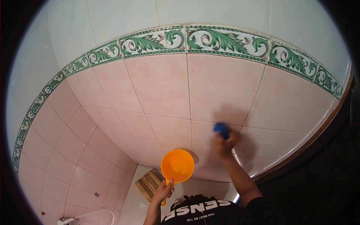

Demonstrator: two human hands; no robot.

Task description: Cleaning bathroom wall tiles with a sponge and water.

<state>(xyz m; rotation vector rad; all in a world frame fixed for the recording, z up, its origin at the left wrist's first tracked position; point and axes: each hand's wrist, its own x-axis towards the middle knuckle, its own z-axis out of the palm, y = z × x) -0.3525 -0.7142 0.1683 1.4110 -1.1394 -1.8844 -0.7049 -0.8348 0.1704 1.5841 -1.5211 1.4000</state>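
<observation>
My left hand (164,191) grips the handle of an orange plastic dipper (177,166), its bowl turned up towards me. Some liquid seems to lie in the bowl, though I cannot tell how much. In my right hand (226,143) is a blue scrubbing brush or sponge (221,130), blurred, so its exact kind is unclear. It is at the pink wall tiles (168,129), close to a grout line. The right fingers partly hide it, and a shadow falls on the tiles around it.
A green leaf-patterned border (225,40) runs above the pink tiles, with pale tiles higher up. On the floor stands a slatted wooden stool or crate (149,185). A white hose fitting (66,220) is at lower left. A brown edge (303,147) bounds the wall at right.
</observation>
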